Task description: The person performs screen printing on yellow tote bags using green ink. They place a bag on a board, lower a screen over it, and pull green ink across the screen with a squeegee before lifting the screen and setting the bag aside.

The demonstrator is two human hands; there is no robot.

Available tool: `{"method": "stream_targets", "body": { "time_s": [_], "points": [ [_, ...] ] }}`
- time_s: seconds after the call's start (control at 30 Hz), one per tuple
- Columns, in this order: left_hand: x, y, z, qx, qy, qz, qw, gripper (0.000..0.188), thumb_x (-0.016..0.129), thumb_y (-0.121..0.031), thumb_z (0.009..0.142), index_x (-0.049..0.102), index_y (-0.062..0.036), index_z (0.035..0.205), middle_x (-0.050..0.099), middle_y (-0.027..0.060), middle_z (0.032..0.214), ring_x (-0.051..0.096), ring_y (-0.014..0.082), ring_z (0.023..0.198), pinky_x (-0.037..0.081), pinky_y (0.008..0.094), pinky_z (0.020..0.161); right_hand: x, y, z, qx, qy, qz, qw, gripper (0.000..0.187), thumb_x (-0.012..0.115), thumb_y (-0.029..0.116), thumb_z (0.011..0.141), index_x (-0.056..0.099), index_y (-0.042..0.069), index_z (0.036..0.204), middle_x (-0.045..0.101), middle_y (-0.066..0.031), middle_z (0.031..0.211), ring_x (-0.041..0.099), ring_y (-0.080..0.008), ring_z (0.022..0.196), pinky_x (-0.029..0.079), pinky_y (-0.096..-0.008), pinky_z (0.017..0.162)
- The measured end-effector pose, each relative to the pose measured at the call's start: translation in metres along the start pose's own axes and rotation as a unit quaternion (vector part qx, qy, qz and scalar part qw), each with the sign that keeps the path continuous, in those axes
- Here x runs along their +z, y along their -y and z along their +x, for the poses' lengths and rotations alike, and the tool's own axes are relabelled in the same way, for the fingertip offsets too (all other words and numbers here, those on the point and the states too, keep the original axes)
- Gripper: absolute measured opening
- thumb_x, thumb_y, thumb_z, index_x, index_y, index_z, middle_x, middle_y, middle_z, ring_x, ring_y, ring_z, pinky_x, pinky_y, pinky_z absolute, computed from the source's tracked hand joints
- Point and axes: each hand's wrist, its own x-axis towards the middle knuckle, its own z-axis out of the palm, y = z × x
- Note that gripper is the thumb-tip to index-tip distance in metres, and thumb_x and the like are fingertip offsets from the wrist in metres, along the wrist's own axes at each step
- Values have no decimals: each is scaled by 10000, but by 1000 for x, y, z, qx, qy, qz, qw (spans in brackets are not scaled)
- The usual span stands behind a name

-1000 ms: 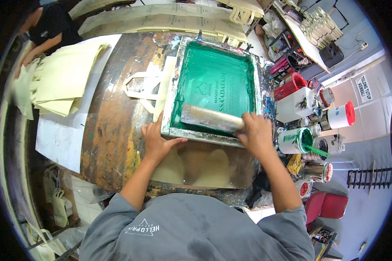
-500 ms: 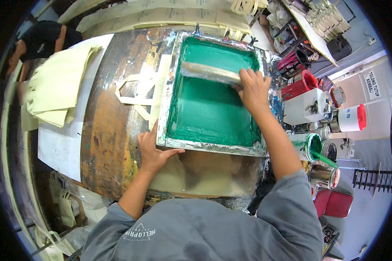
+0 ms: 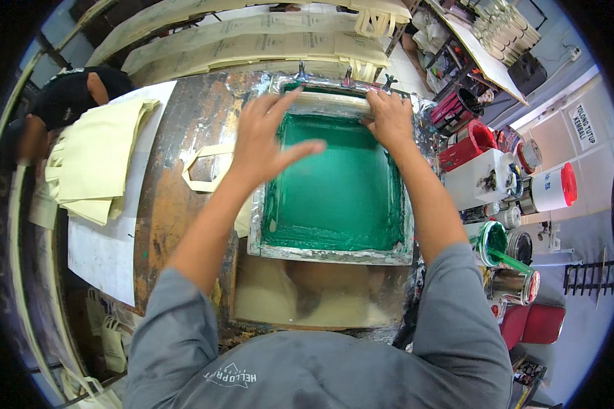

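A screen-printing frame point(image 3: 331, 256) lies on the paint-stained table, its mesh point(image 3: 334, 184) coated with green ink. Across the frame's far end rests a squeegee point(image 3: 331, 103) with a pale bar. My right hand point(image 3: 391, 123) grips the squeegee's right end. Over the frame's left side, my left hand point(image 3: 259, 143) is spread with thumb apart, its fingertips near the squeegee's left end; whether they touch it I cannot tell. Beneath the frame's left edge, the handle of a cream tote bag point(image 3: 199, 184) sticks out; the rest is hidden by the frame and my arm.
Folded cream bags point(image 3: 99, 163) are stacked on a white sheet at the left, beside a bending person point(image 3: 75, 99). Clamps point(image 3: 301, 71) hold the frame's far edge. Ink tubs, including a green one point(image 3: 491, 242) with a stirring stick, crowd the right. Racks of bags stand beyond.
My left hand has left the frame's near left corner and moved up beside the squeegee. My right hand has pushed the squeegee to the frame's far end.
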Motion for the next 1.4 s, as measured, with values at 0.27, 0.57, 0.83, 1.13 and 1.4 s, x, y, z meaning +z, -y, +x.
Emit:
{"method": "stream_targets", "body": {
  "time_s": [0.27,0.57,0.83,1.13,1.4],
  "points": [
    [98,33,61,11,73,169,983,769,684,-817,828,699,-49,819,717,148,838,717,362,846,572,508,772,-12,0,-11,-29,23,33,999,569,924,226,740,609,130,1204,719,-65,1144,703,-331,1079,544,-536,867],
    [38,-24,-39,33,76,161,984,733,662,-803,841,673,-72,788,682,113,767,708,318,755,572,443,666,-70,57,-116,-31,69,64,995,534,908,181,726,572,125,1137,687,-76,1081,677,-341,1033,522,-526,825],
    [-32,-88,-89,-2,139,45,989,626,781,-657,820,645,-52,908,644,149,851,667,350,853,522,466,757,-122,95,-194,1,110,78,991,518,920,213,739,587,125,1125,666,-60,1067,659,-312,1027,489,-481,835],
    [-65,-57,-215,-154,100,105,977,919,894,-680,646,729,-105,1342,586,73,1225,491,312,1200,345,503,1017,-109,126,-260,12,-5,82,997,513,859,457,804,670,84,1100,593,-97,1024,548,-315,994,402,-484,905],
    [-81,-86,-164,-346,-7,-225,911,836,969,-432,743,678,-118,1462,677,109,1202,631,257,1025,479,406,905,-172,105,-214,10,-105,90,990,554,760,601,866,647,74,995,570,-111,963,540,-333,941,381,-496,843]
  ]
}}
